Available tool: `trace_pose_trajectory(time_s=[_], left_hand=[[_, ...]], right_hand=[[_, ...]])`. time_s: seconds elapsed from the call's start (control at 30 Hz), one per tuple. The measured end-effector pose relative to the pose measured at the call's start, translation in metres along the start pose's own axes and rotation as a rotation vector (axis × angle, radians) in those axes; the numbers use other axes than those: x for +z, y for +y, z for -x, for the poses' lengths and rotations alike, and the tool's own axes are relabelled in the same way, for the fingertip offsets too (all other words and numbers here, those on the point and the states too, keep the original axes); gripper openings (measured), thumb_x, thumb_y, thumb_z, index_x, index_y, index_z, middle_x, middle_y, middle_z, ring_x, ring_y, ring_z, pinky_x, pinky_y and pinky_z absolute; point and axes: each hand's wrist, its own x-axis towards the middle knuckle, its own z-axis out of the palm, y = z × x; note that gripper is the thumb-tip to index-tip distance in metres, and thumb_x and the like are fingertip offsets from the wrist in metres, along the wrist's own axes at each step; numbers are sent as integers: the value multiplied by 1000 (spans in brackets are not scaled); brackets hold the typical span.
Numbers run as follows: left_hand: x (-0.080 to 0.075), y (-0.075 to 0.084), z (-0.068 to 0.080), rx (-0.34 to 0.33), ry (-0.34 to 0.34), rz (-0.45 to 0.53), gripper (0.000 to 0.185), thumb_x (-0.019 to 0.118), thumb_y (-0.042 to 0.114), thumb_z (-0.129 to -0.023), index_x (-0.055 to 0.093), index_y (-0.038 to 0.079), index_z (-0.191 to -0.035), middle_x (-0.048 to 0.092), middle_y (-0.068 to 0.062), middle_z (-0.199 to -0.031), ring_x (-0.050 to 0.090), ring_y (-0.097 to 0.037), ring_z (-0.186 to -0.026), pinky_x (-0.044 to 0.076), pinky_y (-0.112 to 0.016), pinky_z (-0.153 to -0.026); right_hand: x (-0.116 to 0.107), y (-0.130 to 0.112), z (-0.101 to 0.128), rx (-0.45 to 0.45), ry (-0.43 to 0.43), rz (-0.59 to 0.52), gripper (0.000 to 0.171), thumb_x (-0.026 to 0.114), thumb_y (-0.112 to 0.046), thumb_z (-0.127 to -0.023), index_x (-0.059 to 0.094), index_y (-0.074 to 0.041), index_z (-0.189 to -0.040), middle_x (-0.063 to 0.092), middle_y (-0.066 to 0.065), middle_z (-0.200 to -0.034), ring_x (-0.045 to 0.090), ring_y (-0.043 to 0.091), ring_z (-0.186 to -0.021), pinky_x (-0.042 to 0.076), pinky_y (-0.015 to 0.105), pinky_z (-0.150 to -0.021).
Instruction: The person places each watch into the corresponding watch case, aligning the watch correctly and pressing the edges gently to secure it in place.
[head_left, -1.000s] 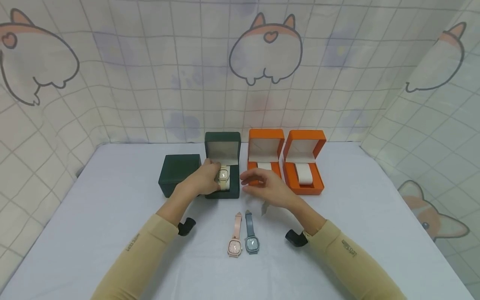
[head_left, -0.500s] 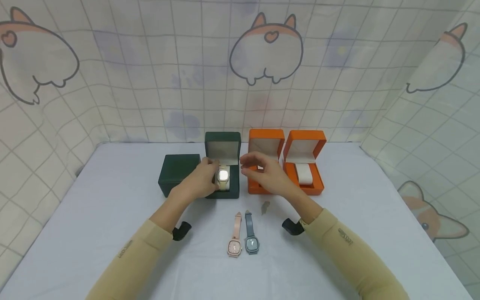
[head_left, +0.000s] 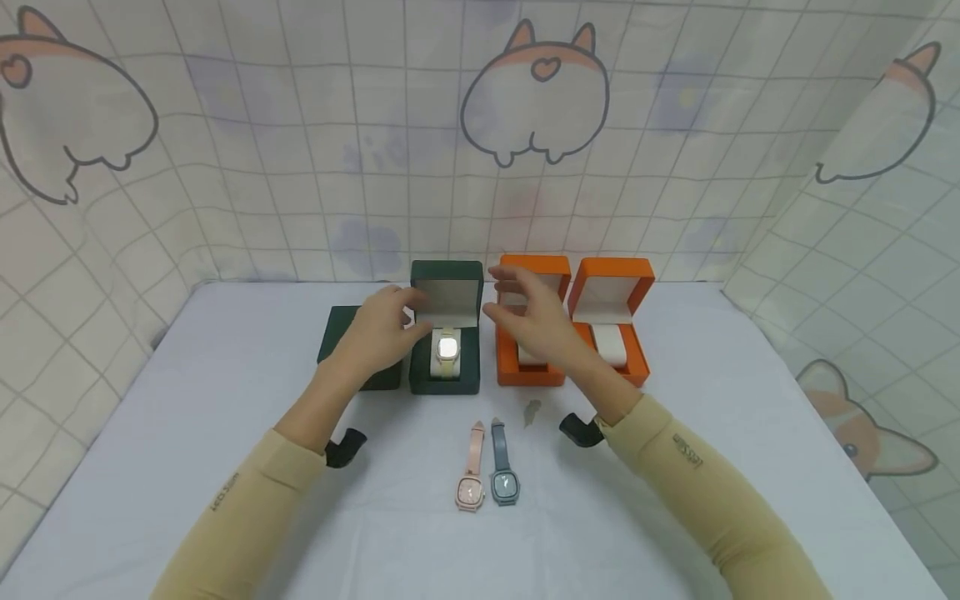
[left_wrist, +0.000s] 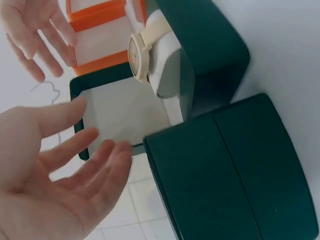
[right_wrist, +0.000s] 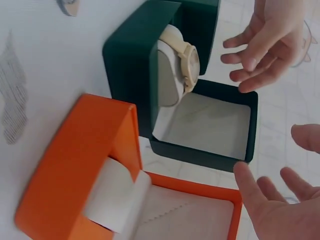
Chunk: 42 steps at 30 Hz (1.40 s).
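Cream watch (right_wrist: 191, 67) in green box (right_wrist: 127, 62) (orange box (right_wrist: 82, 150) beside).

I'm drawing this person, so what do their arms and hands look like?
Both sleeves are long and tan, with small dark lettering that's hard to read. A short, curved black piece sticks out by each cuff. The left hand and right hand have no gloves.

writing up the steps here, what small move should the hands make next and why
Probably swing down the lid of the open green box: the cream watch sits on its cushion, and the left hand and right hand hold nothing near that lid.
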Motion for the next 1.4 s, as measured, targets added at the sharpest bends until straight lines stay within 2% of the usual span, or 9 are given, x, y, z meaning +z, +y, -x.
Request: trace_pose_trajectory(time_s=[0.1,0.2,0.3,0.4,0.63,0.87,1.0,1.13,1.4], left_hand=[[-3,-2,-2,-13,97,5,35,70,17,-99,64,-1,-129,63,-20,-124,63,-33,-100,56,-45,-81],[-6,-3,-5,-32,169,18,36,69,19,-100,62,-1,-129,59,-22,-126,61,-35,-103,53,-48,-85],[-8,-4,-9,-37,213,29,39,67,23,-101,59,-2,-129,55,-24,-129,56,-40,-112,50,-53,-93],[-11,-4,-13,-43,225,36,44,65,27,-103,55,-3,-132,52,-25,-131,54,-42,-117,48,-55,-96],[-13,-4,-26,-81,145,68,63,58,36,-106,38,-1,-153,37,-28,-151,42,-44,-136,39,-57,-110],[-11,-5,-37,-67,89,97,70,52,42,-108,28,1,-160,30,-27,-160,32,-44,-146,30,-59,-116],[-10,-10,-43,-37,68,157,68,50,41,-109,27,2,-160,36,-27,-157,39,-45,-141,36,-58,-113],[-10,-13,-47,-34,45,197,62,49,39,-109,33,4,-158,40,-26,-154,49,-45,-133,44,-56,-107],[-9,-14,-52,-51,-33,160,57,47,40,-110,41,6,-155,44,-21,-154,51,-42,-132,45,-56,-106]], right_hand=[[-2,-5,-4,-1,-7,21,57,69,-14,-101,44,-5,-152,49,10,-151,50,28,-136,49,41,-105],[-3,-7,-10,16,-27,40,60,69,-19,-101,42,-7,-154,46,8,-154,50,28,-137,49,41,-105],[-4,-9,-15,46,-49,68,63,68,-25,-102,40,-10,-156,45,10,-156,52,28,-134,50,42,-105],[-3,-9,-21,79,-72,101,65,66,-30,-103,36,-12,-158,42,12,-158,53,28,-133,50,44,-105],[0,-6,-29,114,-106,149,70,63,-36,-104,30,-13,-161,39,15,-160,51,31,-136,48,48,-107],[4,-4,-37,149,-165,103,75,61,-40,-104,24,-11,-163,34,17,-162,49,35,-138,47,48,-107],[4,-5,-44,203,-200,92,76,59,-43,-105,23,-12,-163,33,14,-163,47,35,-140,45,49,-109],[4,-6,-50,243,-220,105,75,57,-46,-105,25,-10,-163,35,13,-163,42,34,-143,40,50,-113],[7,-7,-57,291,-250,212,76,51,-51,-106,19,-14,-165,34,13,-163,43,31,-142,37,53,-114]])
